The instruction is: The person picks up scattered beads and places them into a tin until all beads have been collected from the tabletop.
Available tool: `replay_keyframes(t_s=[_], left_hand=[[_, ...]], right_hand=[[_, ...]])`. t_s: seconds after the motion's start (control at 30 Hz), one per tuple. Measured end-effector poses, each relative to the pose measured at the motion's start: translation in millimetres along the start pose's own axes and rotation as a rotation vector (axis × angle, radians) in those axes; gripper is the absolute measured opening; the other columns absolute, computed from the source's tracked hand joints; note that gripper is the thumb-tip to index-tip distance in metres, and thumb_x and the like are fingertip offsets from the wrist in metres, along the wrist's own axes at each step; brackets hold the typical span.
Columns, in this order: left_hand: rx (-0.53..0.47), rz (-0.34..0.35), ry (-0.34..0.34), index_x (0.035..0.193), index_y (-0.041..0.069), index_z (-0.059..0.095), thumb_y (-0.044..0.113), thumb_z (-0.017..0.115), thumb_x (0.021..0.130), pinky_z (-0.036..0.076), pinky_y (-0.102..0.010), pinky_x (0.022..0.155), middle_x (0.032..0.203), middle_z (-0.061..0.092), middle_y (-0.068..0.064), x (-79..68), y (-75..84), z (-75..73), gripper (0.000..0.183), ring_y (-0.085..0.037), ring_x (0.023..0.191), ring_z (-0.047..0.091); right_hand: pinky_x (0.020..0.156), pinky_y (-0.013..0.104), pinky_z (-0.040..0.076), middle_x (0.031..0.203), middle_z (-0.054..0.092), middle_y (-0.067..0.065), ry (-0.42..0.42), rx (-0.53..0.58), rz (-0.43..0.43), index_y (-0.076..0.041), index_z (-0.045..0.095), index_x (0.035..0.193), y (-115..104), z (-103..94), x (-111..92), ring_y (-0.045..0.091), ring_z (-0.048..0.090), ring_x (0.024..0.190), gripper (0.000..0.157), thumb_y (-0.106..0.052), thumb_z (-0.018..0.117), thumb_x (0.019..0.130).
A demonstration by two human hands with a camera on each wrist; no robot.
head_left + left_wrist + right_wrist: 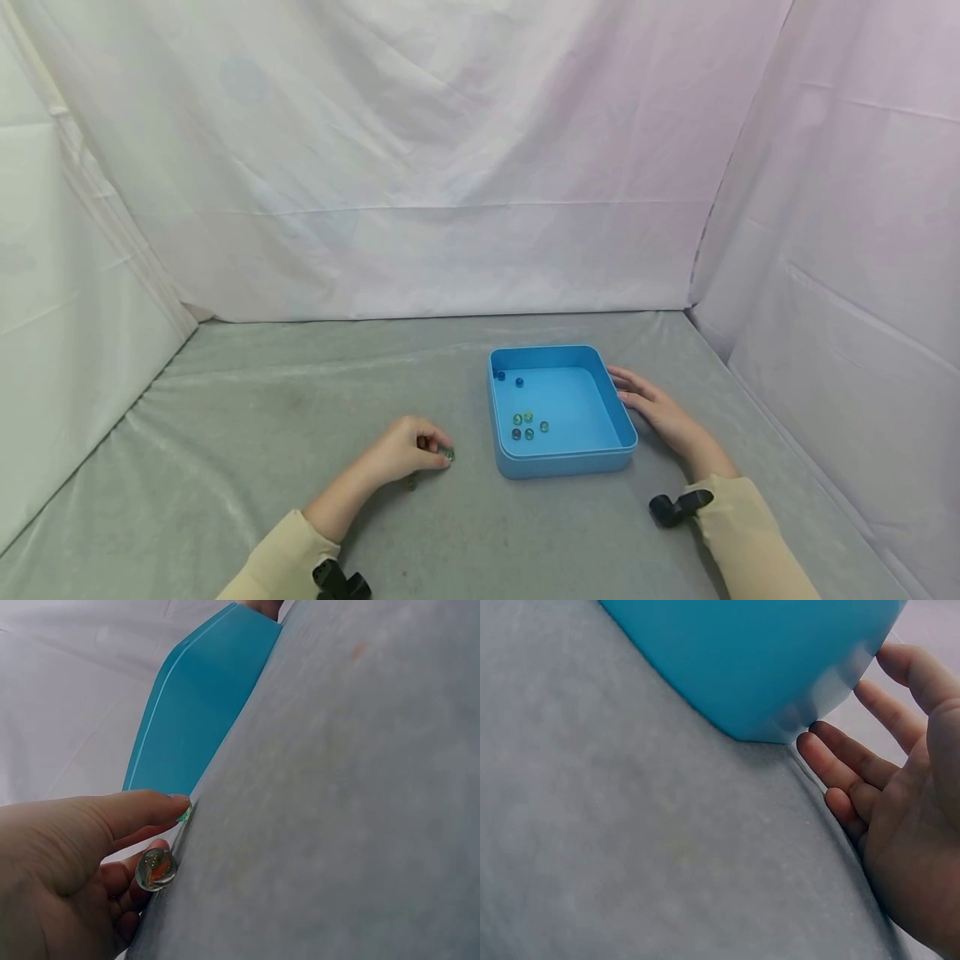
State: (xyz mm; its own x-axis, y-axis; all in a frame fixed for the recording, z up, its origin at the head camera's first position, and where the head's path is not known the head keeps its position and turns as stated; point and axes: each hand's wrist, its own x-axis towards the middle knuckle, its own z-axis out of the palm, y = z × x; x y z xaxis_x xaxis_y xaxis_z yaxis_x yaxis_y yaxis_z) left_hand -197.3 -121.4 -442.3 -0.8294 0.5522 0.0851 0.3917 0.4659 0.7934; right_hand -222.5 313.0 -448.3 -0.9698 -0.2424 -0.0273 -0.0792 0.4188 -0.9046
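Observation:
My left hand (pixel 401 450) pinches a greenish glass marble (pixel 449 455) between thumb and fingertips, low over the cloth. In the left wrist view only a sliver of that green marble (pixel 184 814) shows past the thumb tip. A clear marble with an orange swirl (pixel 156 870) is close to the curled fingers there. A light-blue square box (pixel 566 462) stands to the right with several marbles (pixel 528 417) on its floor, some dark blue, some greenish. The right hand (pixel 660 417) touches the box's right side with extended fingers (pixel 832 761).
Grey cloth (pixel 285 383) covers the table. White curtains (pixel 420 167) hang at the back and both sides. A black wrist device (pixel 341 579) is on the left sleeve, and another wrist device (pixel 678 507) is on the right one.

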Motion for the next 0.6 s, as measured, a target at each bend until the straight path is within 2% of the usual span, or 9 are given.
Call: replay_keyframes(t_s=[0.6], left_hand=[[-0.030, -0.020, 0.005, 0.084, 0.008, 0.073, 0.007, 0.079, 0.078, 0.042, -0.026, 0.055, 0.069, 0.057, 0.006, 1.0, 4.6, -0.4, 0.008, -0.009, 0.061, 0.048]], right_hand=[[0.102, 0.067, 0.014, 0.149, 0.033, 0.019, 0.004, -0.014, 0.017, -0.017, 0.031, 0.150, -2.1, 0.9, 0.1, 0.042, 0.021, 0.138, 0.059, -0.041, 0.050, 0.099]])
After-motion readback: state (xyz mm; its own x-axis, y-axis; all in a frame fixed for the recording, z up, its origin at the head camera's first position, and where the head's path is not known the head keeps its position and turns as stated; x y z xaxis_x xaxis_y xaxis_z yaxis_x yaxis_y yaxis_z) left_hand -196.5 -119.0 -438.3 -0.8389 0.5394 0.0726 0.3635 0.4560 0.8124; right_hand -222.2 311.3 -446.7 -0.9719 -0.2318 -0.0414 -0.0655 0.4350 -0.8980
